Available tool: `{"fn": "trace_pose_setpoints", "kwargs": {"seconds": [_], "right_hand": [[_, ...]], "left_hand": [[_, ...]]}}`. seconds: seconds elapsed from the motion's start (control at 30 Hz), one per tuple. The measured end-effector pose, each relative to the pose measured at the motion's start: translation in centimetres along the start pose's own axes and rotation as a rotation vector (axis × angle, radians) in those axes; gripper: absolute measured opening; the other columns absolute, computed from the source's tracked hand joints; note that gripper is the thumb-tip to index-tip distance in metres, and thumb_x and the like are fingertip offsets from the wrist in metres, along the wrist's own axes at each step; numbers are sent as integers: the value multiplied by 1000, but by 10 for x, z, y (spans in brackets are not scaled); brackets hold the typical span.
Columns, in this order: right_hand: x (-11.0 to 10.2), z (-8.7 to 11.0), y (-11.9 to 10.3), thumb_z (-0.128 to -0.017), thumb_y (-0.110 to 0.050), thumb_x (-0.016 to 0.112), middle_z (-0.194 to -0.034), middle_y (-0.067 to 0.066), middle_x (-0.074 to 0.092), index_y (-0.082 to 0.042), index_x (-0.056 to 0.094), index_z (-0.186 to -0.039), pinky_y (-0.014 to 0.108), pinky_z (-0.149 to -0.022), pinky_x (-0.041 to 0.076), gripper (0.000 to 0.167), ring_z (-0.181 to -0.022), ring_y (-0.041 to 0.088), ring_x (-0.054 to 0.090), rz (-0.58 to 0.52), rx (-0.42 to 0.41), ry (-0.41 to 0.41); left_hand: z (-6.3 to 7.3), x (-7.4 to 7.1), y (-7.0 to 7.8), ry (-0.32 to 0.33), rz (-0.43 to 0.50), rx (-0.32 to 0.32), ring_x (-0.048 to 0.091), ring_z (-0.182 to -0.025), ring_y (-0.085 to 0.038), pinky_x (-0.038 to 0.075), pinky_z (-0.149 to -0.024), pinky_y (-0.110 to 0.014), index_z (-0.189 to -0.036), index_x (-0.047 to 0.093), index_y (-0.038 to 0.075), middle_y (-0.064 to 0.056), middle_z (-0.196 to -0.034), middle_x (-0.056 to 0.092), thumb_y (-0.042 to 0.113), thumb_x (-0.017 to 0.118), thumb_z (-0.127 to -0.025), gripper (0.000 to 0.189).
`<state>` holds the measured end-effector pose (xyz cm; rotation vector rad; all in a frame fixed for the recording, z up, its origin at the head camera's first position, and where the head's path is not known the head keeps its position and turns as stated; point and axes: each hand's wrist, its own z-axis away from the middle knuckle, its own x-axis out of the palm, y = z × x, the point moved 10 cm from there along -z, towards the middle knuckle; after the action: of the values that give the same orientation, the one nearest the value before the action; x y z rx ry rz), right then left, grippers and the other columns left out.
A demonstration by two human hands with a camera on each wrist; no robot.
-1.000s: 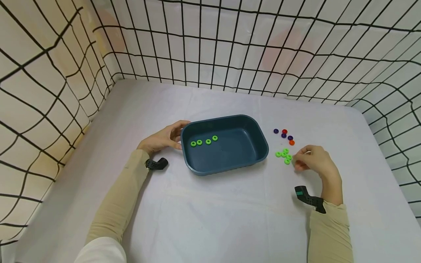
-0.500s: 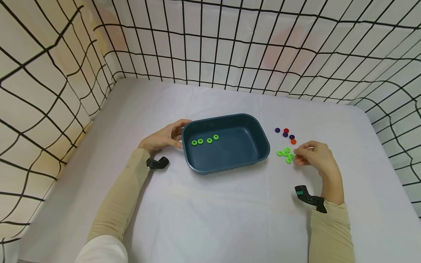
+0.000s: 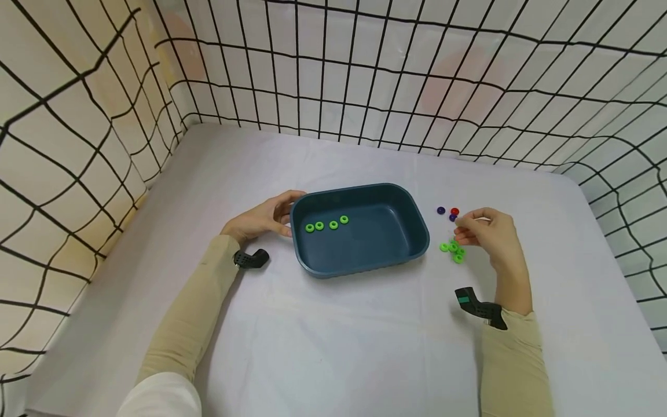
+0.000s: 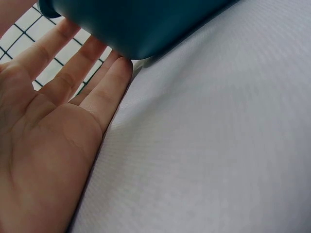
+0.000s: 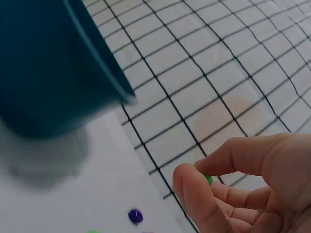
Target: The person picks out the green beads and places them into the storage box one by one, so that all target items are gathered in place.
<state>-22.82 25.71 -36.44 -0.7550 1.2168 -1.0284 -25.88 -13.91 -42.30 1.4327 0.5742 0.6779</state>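
In the head view, a dark blue-green plastic bin (image 3: 359, 269) stands on the white table, with several green rings (image 3: 333, 225) on its floor near the left end. My left hand (image 3: 260, 219) touches the bin's left end wall, fingers extended; the left wrist view shows those fingers (image 4: 107, 92) against the bin (image 4: 141, 29). Right of the bin, my right hand (image 3: 490, 234) is raised over the table. Its thumb and forefinger pinch a green ring (image 5: 208, 179), mostly covered by the fingertips. Below it lies a cluster of green rings (image 3: 453, 248).
Beyond the cluster lie a red ring (image 3: 455, 211) and purple rings (image 3: 440, 210), partly hidden by the right hand. Black wire mesh (image 3: 365, 87) fences the table's back and sides. Each wrist wears a black camera mount (image 3: 251, 259).
My right hand has risen from the green cluster and moved a little left and away from me, with a green ring in its fingers. My left hand stays on the bin.
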Motion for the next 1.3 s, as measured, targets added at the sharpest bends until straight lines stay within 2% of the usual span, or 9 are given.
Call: {"fn": "trace_pose_setpoints", "kwargs": {"seconds": [0.1, 0.23, 0.4, 0.57, 0.67, 0.83, 1.0, 1.3], "right_hand": [[13, -7, -22, -96, -12, 62, -65, -7, 68, 6, 50, -105, 19, -58, 56, 23, -56, 6, 68, -28, -46, -18], [33, -15, -50, -95, -13, 62, -66, -7, 68, 6, 51, -105, 20, -59, 57, 23, -55, 6, 68, 10, -89, -55], [68, -26, -84, -94, -9, 60, -68, -2, 68, 9, 53, -107, 22, -59, 58, 24, -55, 6, 67, 118, -148, -122], [116, -36, -106, -94, -8, 63, -76, 14, 71, 9, 57, -105, 29, -62, 60, 22, -60, 16, 71, 233, -184, -245], [142, -40, -113, -94, -9, 64, -82, 20, 71, 8, 59, -102, 31, -62, 60, 19, -65, 23, 72, 311, -191, -320], [169, -43, -115, -94, -6, 64, -83, 21, 71, 7, 60, -98, 37, -67, 61, 15, -62, 19, 71, 417, -192, -399], [184, -46, -112, -92, -4, 63, -81, 20, 71, 7, 61, -94, 43, -71, 60, 11, -63, 21, 72, 444, -190, -433], [203, -48, -104, -91, -3, 60, -75, 17, 73, 9, 70, -89, 39, -69, 61, 16, -60, 17, 71, 588, -189, -491]], "left_hand": [[2, -1, 0, 4, 2, 1, 45, -132, -25, 38, -112, -35, -148, 36, 8, -11, -146, 44, 3, 84, -75, 87], [3, -3, 0, 8, 9, 6, 45, -134, -26, 39, -111, -33, -148, 36, 8, -12, -147, 44, 4, 85, -74, 88], [3, -4, 1, 3, 14, 24, 45, -134, -26, 40, -110, -32, -147, 36, 6, -12, -146, 44, 5, 86, -74, 89], [3, -5, 1, -5, 10, 30, 44, -134, -26, 39, -112, -33, -148, 35, 6, -13, -147, 43, 9, 87, -73, 91], [2, -6, 0, -2, 12, 18, 46, -132, -26, 39, -111, -34, -148, 35, 8, -13, -147, 43, 8, 86, -75, 89], [0, -4, -1, -4, 9, 8, 47, -131, -29, 38, -112, -39, -149, 35, 8, -14, -147, 43, 3, 82, -77, 86], [-1, -3, -1, -9, 12, 13, 45, -133, -29, 38, -112, -40, -149, 35, 7, -14, -148, 42, 11, 86, -75, 90], [-1, -3, 0, -23, 35, 24, 44, -135, -30, 39, -112, -38, -149, 34, 5, -15, -148, 41, 11, 87, -75, 92]]}}
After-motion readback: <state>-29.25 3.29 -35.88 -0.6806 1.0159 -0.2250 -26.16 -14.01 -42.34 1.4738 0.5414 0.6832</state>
